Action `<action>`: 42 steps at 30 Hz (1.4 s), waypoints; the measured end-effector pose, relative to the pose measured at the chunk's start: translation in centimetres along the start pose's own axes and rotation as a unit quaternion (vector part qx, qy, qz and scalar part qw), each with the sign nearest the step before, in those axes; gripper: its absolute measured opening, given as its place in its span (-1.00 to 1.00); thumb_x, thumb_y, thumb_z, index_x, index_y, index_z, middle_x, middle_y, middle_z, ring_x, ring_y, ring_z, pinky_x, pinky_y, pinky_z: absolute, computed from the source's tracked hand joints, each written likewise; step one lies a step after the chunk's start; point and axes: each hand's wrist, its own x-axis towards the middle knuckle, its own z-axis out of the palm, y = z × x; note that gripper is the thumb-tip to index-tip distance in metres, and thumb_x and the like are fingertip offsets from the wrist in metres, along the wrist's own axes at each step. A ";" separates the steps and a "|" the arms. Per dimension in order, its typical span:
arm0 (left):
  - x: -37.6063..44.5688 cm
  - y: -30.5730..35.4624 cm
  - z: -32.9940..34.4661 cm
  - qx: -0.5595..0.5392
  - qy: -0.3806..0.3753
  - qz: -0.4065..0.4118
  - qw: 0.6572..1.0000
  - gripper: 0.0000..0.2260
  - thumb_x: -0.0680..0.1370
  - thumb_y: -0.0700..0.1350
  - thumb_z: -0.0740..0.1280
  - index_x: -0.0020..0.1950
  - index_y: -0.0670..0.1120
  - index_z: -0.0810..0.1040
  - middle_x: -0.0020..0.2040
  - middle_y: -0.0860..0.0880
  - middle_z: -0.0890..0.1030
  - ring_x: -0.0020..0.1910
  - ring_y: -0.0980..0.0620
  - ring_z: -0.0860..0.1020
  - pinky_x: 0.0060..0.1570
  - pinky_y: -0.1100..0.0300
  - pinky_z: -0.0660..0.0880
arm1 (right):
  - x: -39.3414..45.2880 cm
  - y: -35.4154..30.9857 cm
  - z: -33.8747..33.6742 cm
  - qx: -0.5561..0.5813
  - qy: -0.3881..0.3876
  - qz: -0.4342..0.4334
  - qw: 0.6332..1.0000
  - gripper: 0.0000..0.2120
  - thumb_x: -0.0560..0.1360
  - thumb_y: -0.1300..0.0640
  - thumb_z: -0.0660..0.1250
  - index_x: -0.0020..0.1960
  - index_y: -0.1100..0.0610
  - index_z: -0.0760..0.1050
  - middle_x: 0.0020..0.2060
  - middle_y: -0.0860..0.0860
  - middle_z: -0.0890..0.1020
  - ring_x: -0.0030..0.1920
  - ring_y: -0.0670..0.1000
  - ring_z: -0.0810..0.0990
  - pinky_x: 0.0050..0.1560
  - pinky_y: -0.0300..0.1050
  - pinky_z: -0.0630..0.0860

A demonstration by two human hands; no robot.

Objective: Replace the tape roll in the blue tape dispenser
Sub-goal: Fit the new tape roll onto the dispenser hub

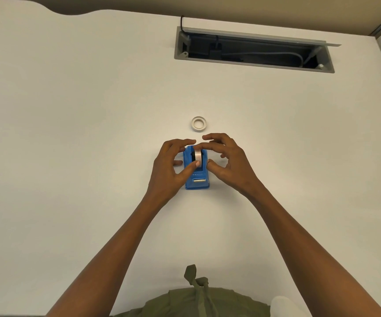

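Both hands on the blue tape dispenser (196, 177): left hand (170, 167) thumb and right hand (227, 160) fingers touching the seated roll (198, 156), neither clearly clamped; looks like the seat-or-extract step, unclear which, next needs a straight pull or push, second roll (198, 123) lying at 12 o'clock.

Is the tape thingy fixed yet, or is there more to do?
Not certain. A tape roll already sits in the blue dispenser. Both hands, left and right, are on it, fingers touching the roll. Another roll lies loose on the table. Which roll is old, I cannot tell.
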 end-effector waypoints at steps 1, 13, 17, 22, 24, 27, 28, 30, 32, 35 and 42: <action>0.0 0.0 0.0 -0.002 0.001 -0.002 1.000 -0.59 0.44 -0.06 0.42 0.26 -0.06 0.46 0.25 -0.09 0.47 0.18 -0.01 0.51 0.08 0.14 0.53 | 0.0 0.0 0.0 0.002 -0.001 0.002 1.000 -0.63 0.42 0.30 0.34 0.18 0.05 0.56 0.24 -0.03 0.47 0.22 -0.06 0.45 0.04 -0.57 0.27; 0.1 0.0 -0.3 0.000 0.003 0.001 1.000 -0.61 0.46 -0.11 0.41 0.27 -0.09 0.47 0.24 -0.08 0.47 0.17 0.02 0.51 0.08 0.12 0.56 | 0.6 -0.1 0.4 0.035 -0.012 0.029 0.999 -0.65 0.43 0.13 0.43 0.21 0.04 0.55 0.16 -0.05 0.50 0.16 -0.09 0.46 -0.10 -0.49 0.36; -0.1 -0.3 -0.2 0.013 -0.003 0.007 1.000 -0.67 0.46 -0.13 0.41 0.22 -0.09 0.53 0.25 -0.10 0.46 0.22 0.00 0.47 0.08 0.15 0.54 | 0.9 0.0 0.4 0.058 -0.005 0.041 0.997 -0.68 0.43 0.17 0.42 0.18 0.04 0.57 0.09 -0.10 0.50 0.09 -0.17 0.47 -0.17 -0.54 0.38; 0.1 -0.5 -0.2 0.015 -0.011 0.003 1.000 -0.66 0.45 -0.12 0.42 0.21 -0.04 0.52 0.25 -0.08 0.45 0.20 0.04 0.46 0.06 0.22 0.52 | 0.9 0.1 0.6 0.071 -0.001 0.045 0.996 -0.69 0.46 0.16 0.40 0.19 0.03 0.56 0.07 -0.11 0.51 0.07 -0.14 0.51 -0.18 -0.39 0.44; 0.3 -0.5 -0.2 0.016 -0.015 0.004 1.000 -0.67 0.45 -0.10 0.41 0.21 -0.02 0.52 0.24 -0.06 0.45 0.19 0.06 0.46 0.05 0.26 0.51 | 0.6 0.2 0.7 0.086 0.006 0.044 0.995 -0.65 0.47 0.15 0.39 0.25 0.03 0.51 0.14 -0.07 0.53 0.13 -0.10 0.53 -0.12 -0.32 0.48; 0.4 -0.5 -0.2 0.012 -0.018 -0.002 1.000 -0.68 0.46 -0.08 0.41 0.20 -0.01 0.53 0.23 -0.05 0.46 0.18 0.07 0.47 0.04 0.26 0.51 | -0.1 0.0 0.5 0.126 0.035 0.043 0.991 -0.66 0.47 0.20 0.38 0.22 0.00 0.47 0.20 -0.03 0.55 0.16 -0.07 0.55 -0.04 -0.15 0.52; 0.5 -0.4 -0.2 0.011 -0.018 -0.003 1.000 -0.68 0.46 -0.08 0.41 0.20 0.00 0.53 0.23 -0.05 0.46 0.18 0.07 0.47 0.04 0.25 0.52 | -0.3 0.0 0.4 0.131 0.047 0.038 0.989 -0.69 0.46 0.25 0.37 0.16 0.01 0.49 0.19 -0.02 0.56 0.15 -0.06 0.55 -0.03 -0.12 0.52; 0.6 -0.4 -0.2 0.009 -0.020 -0.003 1.000 -0.69 0.46 -0.08 0.41 0.20 0.02 0.52 0.23 -0.05 0.46 0.18 0.08 0.46 0.04 0.27 0.51 | -0.6 0.0 0.3 0.115 0.063 0.018 0.991 -0.74 0.43 0.32 0.34 0.05 0.05 0.55 0.16 0.02 0.56 0.14 -0.05 0.54 -0.05 -0.17 0.52; 0.6 -0.5 -0.1 0.010 -0.021 -0.004 1.000 -0.69 0.47 -0.10 0.40 0.20 0.02 0.52 0.23 -0.05 0.45 0.18 0.09 0.46 0.04 0.30 0.50 | -0.8 0.0 0.3 0.086 0.064 0.005 0.994 -0.77 0.41 0.35 0.33 -0.03 0.08 0.60 0.15 0.05 0.54 0.14 -0.06 0.52 -0.06 -0.22 0.51; 0.5 -0.5 0.0 0.011 -0.021 -0.005 1.000 -0.68 0.47 -0.11 0.39 0.22 0.00 0.51 0.24 -0.06 0.45 0.18 0.08 0.46 0.04 0.28 0.50 | -0.8 0.1 0.3 0.066 0.059 0.001 0.996 -0.75 0.41 0.39 0.34 -0.02 0.12 0.63 0.17 0.08 0.53 0.15 -0.05 0.50 -0.05 -0.18 0.52; 0.4 -0.2 0.0 0.012 -0.022 -0.007 1.000 -0.64 0.49 -0.11 0.38 0.28 -0.04 0.49 0.24 -0.08 0.45 0.20 0.03 0.47 0.10 0.17 0.53 | -0.6 0.1 0.3 0.063 0.054 0.001 0.997 -0.69 0.43 0.35 0.33 0.10 0.09 0.61 0.16 0.07 0.52 0.16 -0.05 0.50 -0.06 -0.28 0.51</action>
